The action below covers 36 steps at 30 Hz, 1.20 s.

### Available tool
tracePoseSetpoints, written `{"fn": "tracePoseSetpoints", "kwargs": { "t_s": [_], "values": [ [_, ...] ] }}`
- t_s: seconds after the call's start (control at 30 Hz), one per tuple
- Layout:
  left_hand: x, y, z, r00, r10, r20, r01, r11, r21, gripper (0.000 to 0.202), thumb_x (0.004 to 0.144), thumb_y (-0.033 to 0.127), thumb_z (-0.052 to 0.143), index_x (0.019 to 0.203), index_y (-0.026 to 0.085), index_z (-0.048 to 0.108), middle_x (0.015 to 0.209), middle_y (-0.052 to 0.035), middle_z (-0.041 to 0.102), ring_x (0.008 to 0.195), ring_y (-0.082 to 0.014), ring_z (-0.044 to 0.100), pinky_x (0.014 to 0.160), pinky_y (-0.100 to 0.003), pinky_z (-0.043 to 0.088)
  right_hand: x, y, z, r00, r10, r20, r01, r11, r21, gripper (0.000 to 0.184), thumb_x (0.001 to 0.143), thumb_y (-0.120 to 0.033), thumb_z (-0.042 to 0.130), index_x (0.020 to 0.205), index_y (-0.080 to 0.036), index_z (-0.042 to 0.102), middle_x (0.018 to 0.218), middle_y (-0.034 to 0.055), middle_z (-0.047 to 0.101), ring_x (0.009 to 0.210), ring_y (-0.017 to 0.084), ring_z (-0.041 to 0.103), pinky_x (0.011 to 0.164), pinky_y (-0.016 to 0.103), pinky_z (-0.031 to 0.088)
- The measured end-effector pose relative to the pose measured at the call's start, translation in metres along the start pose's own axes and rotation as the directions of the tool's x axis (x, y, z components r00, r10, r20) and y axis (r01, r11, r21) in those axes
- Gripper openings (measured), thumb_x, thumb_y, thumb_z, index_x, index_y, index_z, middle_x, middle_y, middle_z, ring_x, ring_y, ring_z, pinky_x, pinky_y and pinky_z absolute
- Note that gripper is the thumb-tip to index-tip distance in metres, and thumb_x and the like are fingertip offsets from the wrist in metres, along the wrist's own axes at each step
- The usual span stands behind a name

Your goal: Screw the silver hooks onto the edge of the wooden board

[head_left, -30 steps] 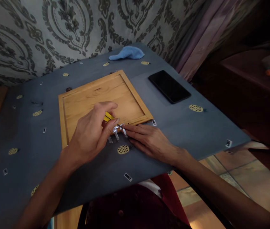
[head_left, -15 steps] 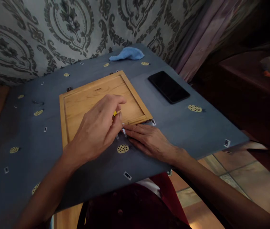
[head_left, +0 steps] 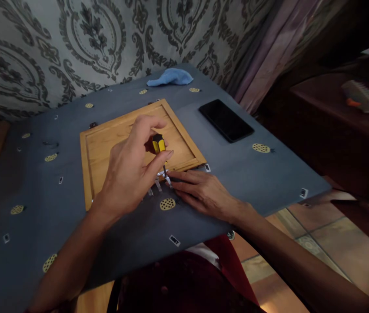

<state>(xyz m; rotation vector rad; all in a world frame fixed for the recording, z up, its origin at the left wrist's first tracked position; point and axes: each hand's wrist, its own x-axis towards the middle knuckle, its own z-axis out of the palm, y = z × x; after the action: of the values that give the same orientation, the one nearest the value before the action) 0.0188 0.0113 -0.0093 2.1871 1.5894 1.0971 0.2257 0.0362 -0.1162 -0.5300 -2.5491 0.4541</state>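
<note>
A square wooden panel (head_left: 119, 134) with a raised frame lies on the blue-grey table cover (head_left: 73, 226). My left hand (head_left: 128, 174) is closed round a small yellow-and-black screwdriver (head_left: 158, 144), held nearly upright with its tip down on a small silver hinge (head_left: 161, 179) at the panel's near edge. My right hand (head_left: 204, 193) lies flat on the table beside that edge, with its fingertips pressed against the hinge.
A black phone (head_left: 226, 120) lies to the right of the panel. A blue cloth (head_left: 170, 77) sits at the table's far edge by the patterned wall. A curtain hangs at the right, with dark furniture beyond it and tiled floor below.
My left hand has raised the screwdriver from a low slant to nearly upright, so its yellow handle now shows. My right hand has stayed on the hinge.
</note>
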Motion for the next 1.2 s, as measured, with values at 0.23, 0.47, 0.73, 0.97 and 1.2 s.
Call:
{"fn": "tracePoseSetpoints", "kwargs": {
  "t_s": [0.23,0.47,0.73,0.97,1.2],
  "values": [
    [-0.001,-0.001,-0.002,0.993,0.098,0.07,-0.105,0.988,0.115,0.018,0.099,0.024,0.054,0.117,0.02,0.057,0.107,-0.0036,0.069,0.088,-0.0148,0.07,0.081,-0.031,0.059,-0.001,0.0,-0.002,1.0,0.01,0.004,-0.01,1.0,0.012,0.029,0.102,-0.018,0.049,0.119,-0.016,0.072,0.14,0.0128,0.066,0.112,0.025,0.072,0.091,0.043,0.061],
    [0.0,-0.002,-0.006,0.985,0.168,0.027,-0.17,0.955,0.242,0.022,0.096,0.021,0.061,0.118,0.02,0.062,0.104,-0.0042,0.069,0.086,-0.015,0.067,0.079,-0.03,0.056,0.0,-0.001,-0.001,1.0,0.004,-0.023,-0.004,1.0,0.003,0.028,0.102,-0.019,0.05,0.12,-0.017,0.071,0.138,0.0122,0.067,0.111,0.024,0.072,0.089,0.042,0.062],
    [0.001,-0.005,-0.011,0.986,0.133,0.096,-0.146,0.98,0.135,0.026,0.096,0.016,0.055,0.122,0.018,0.059,0.114,-0.0055,0.071,0.096,-0.0165,0.07,0.084,-0.03,0.057,0.0,0.0,0.0,1.0,0.024,-0.009,-0.024,1.0,0.012,0.028,0.102,-0.021,0.051,0.12,-0.017,0.072,0.137,0.0125,0.068,0.114,0.024,0.071,0.092,0.041,0.061],
    [0.0,-0.01,0.002,0.985,0.17,0.017,-0.171,0.977,0.128,0.027,0.097,0.021,0.058,0.123,0.015,0.062,0.113,-0.0085,0.07,0.097,-0.0192,0.069,0.082,-0.032,0.057,0.002,0.0,-0.001,0.999,0.042,-0.027,-0.04,0.998,0.058,0.026,0.101,-0.022,0.053,0.117,-0.017,0.073,0.135,0.0132,0.069,0.116,0.024,0.071,0.095,0.041,0.06],
    [0.004,-0.008,-0.012,0.989,0.114,0.096,-0.122,0.989,0.084,0.032,0.093,0.011,0.057,0.124,0.016,0.06,0.113,-0.0058,0.073,0.1,-0.0191,0.07,0.089,-0.033,0.055,0.004,-0.004,-0.003,0.995,0.102,-0.014,-0.099,0.982,0.16,0.024,0.1,-0.022,0.055,0.112,-0.017,0.076,0.134,0.0144,0.069,0.117,0.025,0.071,0.097,0.042,0.059]
  ]
}}
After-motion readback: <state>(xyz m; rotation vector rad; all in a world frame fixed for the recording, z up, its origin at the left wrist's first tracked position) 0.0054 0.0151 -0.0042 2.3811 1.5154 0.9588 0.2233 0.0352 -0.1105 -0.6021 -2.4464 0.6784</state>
